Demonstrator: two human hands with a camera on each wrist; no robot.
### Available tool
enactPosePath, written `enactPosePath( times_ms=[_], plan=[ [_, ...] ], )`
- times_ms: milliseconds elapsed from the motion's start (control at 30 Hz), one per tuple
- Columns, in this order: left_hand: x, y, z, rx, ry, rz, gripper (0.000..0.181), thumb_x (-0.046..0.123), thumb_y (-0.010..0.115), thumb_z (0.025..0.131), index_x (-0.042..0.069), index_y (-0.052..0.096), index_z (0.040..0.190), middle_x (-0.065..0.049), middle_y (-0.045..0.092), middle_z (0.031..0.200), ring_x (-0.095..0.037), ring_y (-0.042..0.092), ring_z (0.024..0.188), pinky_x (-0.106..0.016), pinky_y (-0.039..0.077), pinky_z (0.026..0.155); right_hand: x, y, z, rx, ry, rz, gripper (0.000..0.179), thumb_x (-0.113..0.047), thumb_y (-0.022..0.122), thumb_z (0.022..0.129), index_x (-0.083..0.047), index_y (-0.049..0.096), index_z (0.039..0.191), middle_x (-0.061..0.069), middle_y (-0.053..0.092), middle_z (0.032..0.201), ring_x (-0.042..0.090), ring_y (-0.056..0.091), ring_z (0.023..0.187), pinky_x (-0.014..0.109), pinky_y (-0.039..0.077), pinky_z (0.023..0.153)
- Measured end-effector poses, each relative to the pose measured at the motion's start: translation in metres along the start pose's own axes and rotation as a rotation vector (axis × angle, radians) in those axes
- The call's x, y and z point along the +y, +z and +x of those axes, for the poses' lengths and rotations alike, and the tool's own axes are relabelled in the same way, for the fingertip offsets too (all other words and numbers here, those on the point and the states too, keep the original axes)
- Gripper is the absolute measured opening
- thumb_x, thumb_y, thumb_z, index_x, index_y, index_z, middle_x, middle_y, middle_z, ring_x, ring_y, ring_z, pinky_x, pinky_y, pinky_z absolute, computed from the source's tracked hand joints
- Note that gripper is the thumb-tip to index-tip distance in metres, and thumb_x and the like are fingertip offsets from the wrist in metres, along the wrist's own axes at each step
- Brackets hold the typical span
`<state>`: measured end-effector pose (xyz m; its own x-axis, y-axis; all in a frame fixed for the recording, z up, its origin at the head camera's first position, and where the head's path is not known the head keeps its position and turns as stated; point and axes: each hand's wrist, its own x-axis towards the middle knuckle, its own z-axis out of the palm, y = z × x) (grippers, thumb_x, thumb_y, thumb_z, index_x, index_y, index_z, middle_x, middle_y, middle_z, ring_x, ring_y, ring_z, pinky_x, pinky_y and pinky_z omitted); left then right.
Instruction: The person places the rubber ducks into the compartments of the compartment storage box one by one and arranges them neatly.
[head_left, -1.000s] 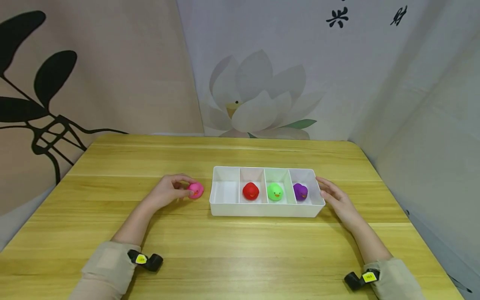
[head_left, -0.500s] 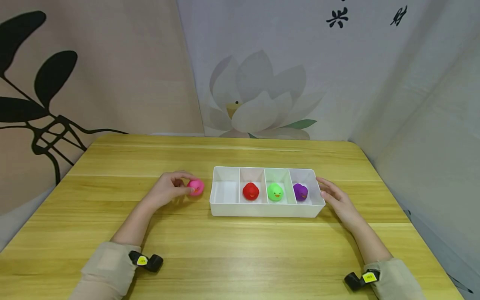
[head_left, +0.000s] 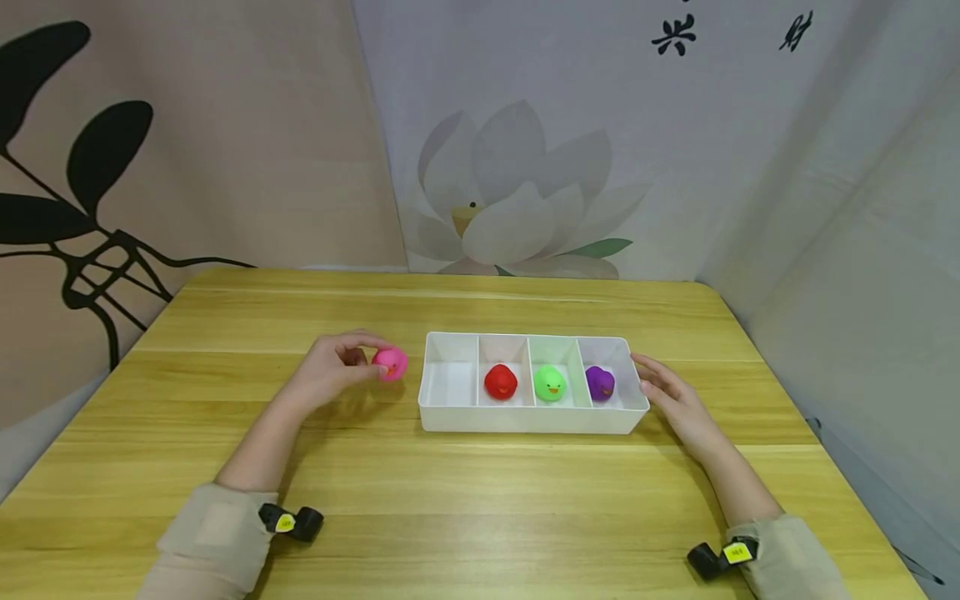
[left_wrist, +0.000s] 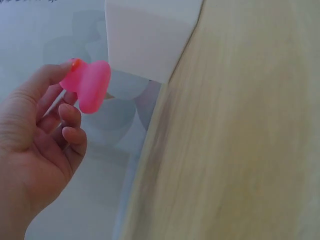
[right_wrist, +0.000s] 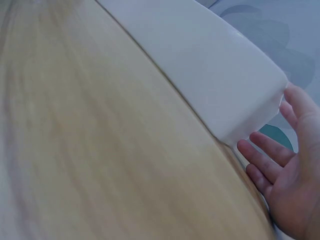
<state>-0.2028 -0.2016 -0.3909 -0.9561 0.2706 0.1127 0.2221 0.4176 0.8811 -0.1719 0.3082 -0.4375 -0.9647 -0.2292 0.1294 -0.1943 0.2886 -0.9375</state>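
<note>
My left hand [head_left: 330, 368] pinches a pink rubber duck [head_left: 391, 364] between thumb and fingers, just above the table and left of a white divided box [head_left: 525, 420]. In the left wrist view the pink duck [left_wrist: 92, 85] shows its orange beak, and the other fingers curl loosely below it. The box has four compartments in a row. From the left, the first is empty; then come a red duck [head_left: 501, 382], a green duck [head_left: 551, 383] and a purple duck [head_left: 600, 383]. My right hand [head_left: 678, 406] rests its fairly straight fingers against the box's right end.
The wooden table [head_left: 480, 508] reaches back to a hanging cloth [head_left: 525, 67] printed with a flower. Black cameras are strapped at both sleeves; the left camera [head_left: 292, 522] sits over the table's near left part.
The left hand has lifted the pink duck off the table and moved it slightly away from me. The right hand and the box stay where they were.
</note>
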Motion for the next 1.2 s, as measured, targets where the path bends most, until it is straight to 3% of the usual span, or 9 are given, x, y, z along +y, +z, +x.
enactPosePath(
  times_ms=[167,433,700,933,1200],
  plan=[
    [0.007,-0.001,-0.001,0.001,0.006,-0.015,0.030,0.013,0.077,0.082,0.006,0.070,0.111,-0.017,0.059,0.087,-0.021,0.049,0.068,-0.026,0.038,0.052,-0.001,0.000,0.000,-0.002,-0.008,0.003,0.046,-0.015,0.044,0.103,-0.005,0.035,0.147,0.030,0.040,0.138,0.003,0.048,0.115,0.016,0.038,0.092],
    [0.020,0.002,0.000,-0.018,0.032,-0.003,0.031,0.020,0.077,0.083,0.010,0.071,0.111,-0.009,0.060,0.090,-0.023,0.050,0.071,-0.027,0.039,0.054,0.000,0.000,0.001,0.003,-0.012,-0.001,0.046,-0.015,0.044,0.103,-0.004,0.035,0.146,0.031,0.040,0.138,0.002,0.048,0.115,0.016,0.038,0.092],
    [0.034,0.010,0.004,-0.073,0.105,-0.046,0.028,0.015,0.076,0.083,0.009,0.071,0.110,-0.005,0.062,0.109,-0.024,0.049,0.072,-0.026,0.041,0.057,0.003,0.000,0.001,0.016,-0.002,0.002,0.045,-0.015,0.045,0.103,-0.005,0.037,0.146,0.032,0.040,0.138,0.001,0.048,0.114,0.016,0.038,0.092],
    [0.042,0.015,0.012,-0.117,0.117,-0.043,0.028,0.012,0.077,0.081,0.008,0.072,0.109,-0.005,0.062,0.107,-0.024,0.050,0.073,-0.026,0.040,0.056,0.003,0.000,0.001,0.018,0.003,-0.013,0.045,-0.016,0.045,0.103,-0.004,0.037,0.145,0.025,0.045,0.135,0.002,0.048,0.113,0.016,0.038,0.091],
    [0.047,0.019,0.024,-0.187,0.140,-0.004,0.026,0.011,0.078,0.081,0.008,0.073,0.106,-0.006,0.063,0.101,-0.024,0.049,0.070,-0.026,0.040,0.055,-0.001,0.001,0.001,0.005,0.005,-0.003,0.045,-0.016,0.044,0.103,-0.003,0.036,0.145,0.033,0.040,0.137,0.001,0.048,0.113,0.016,0.039,0.091]
  ],
)
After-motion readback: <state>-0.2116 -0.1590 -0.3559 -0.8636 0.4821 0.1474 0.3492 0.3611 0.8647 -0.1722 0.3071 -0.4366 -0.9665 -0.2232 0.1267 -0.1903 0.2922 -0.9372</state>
